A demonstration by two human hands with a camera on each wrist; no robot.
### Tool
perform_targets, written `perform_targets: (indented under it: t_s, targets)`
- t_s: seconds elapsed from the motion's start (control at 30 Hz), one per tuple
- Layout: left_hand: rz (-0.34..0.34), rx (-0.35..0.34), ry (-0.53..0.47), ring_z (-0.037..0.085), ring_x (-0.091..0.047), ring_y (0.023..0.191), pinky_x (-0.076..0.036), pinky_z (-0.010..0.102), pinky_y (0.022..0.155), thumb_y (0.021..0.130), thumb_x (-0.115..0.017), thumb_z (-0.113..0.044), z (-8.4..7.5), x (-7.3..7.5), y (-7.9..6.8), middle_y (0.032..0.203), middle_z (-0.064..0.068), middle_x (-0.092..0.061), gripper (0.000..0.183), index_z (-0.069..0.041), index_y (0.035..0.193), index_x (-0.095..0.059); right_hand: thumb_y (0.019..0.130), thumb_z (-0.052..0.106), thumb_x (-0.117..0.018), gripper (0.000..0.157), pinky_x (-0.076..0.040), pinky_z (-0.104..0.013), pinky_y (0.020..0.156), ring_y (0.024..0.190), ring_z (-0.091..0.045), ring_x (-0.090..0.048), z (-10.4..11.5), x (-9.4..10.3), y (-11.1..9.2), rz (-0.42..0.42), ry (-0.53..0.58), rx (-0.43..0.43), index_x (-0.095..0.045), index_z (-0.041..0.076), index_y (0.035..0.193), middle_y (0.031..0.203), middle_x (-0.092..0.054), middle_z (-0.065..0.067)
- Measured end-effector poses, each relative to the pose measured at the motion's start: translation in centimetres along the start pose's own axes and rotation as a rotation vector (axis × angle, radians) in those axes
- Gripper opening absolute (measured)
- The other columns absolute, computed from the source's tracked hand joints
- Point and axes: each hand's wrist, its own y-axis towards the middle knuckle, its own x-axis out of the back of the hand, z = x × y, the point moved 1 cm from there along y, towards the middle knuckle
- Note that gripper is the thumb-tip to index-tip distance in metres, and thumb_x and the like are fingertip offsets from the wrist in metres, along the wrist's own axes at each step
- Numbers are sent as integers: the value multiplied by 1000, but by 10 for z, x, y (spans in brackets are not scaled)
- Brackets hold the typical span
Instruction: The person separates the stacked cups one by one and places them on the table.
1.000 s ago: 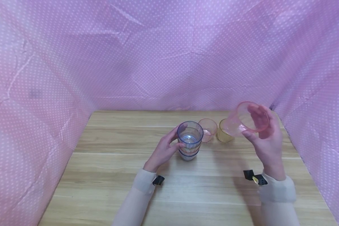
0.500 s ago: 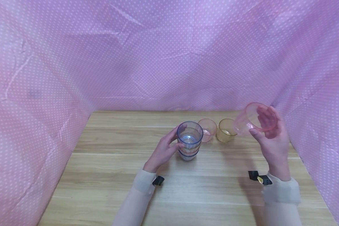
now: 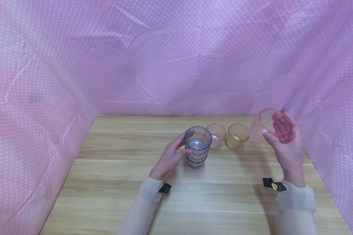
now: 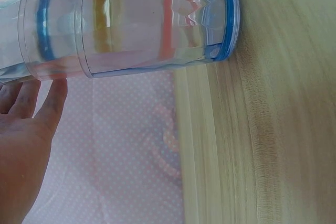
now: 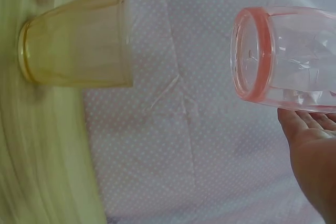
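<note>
My left hand (image 3: 170, 158) grips a stack of clear plastic cups (image 3: 197, 153) standing upright on the table, thumb in front and fingers behind. A blue-rimmed cup is uppermost; in the left wrist view the stack (image 4: 131, 30) shows blue, yellow and pink bands, with my left hand (image 4: 23, 140) against its side. Raised at the right, a pink cup (image 3: 257, 130) is held by my right hand (image 3: 289, 153), its mouth tipped toward the head camera. From the right wrist, this pink cup (image 5: 299, 59) appears well above the table, its base facing the yellow cup (image 5: 79, 45).
Behind the stack to the right, another pink cup (image 3: 219, 133) stands upright, with the yellow cup (image 3: 234, 141) beside it. The wooden table (image 3: 111, 192) ends against pink dotted cloth (image 3: 164, 65) at the back and sides.
My right hand has carried the pink cup to the right, away from the yellow cup, which now shows fully. My left hand and the stack have stayed in place.
</note>
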Motion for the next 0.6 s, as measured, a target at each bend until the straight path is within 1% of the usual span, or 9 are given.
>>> perform_targets:
  t_s: [0.1,0.13,0.3,0.47,0.6]
  targets:
    - [4,-6,-1,24,-51,141,-39,38,120,94,-60,-55,0,2,1,159,0,-47,79,-18,161,-39,78,-38,-58,81,-36,-28,120,138,-26,-49,-1,3,1,-29,-34,-35,-45,-1,149,147,-55,-18]
    - [4,-8,-1,24,-51,141,-39,39,120,94,-60,-55,0,2,1,159,1,-47,79,-17,161,-39,78,-38,-58,81,-35,-28,121,138,-27,-48,-2,4,1,-35,-26,-43,-45,-1,149,146,-55,-18]
    - [5,-16,1,24,-49,142,-39,39,120,95,-59,-54,1,2,2,159,2,-48,79,-16,161,-39,79,-36,-59,81,-34,-27,122,140,-28,-46,-4,8,2,-58,-69,-69,-44,0,149,147,-53,-17]
    - [7,-14,-2,24,-50,141,-40,39,120,94,-59,-55,1,3,2,159,2,-48,79,-16,161,-39,79,-33,-62,82,-34,-25,121,140,-27,-45,-7,13,4,-93,-144,-124,-41,4,149,147,-52,-14]
    - [8,-10,-2,25,-51,141,-40,39,119,94,-58,-56,0,3,2,159,2,-47,80,-16,161,-39,78,-31,-65,86,-34,-23,120,138,-25,-47,-11,17,7,-110,-185,-173,-39,9,150,143,-54,-10]
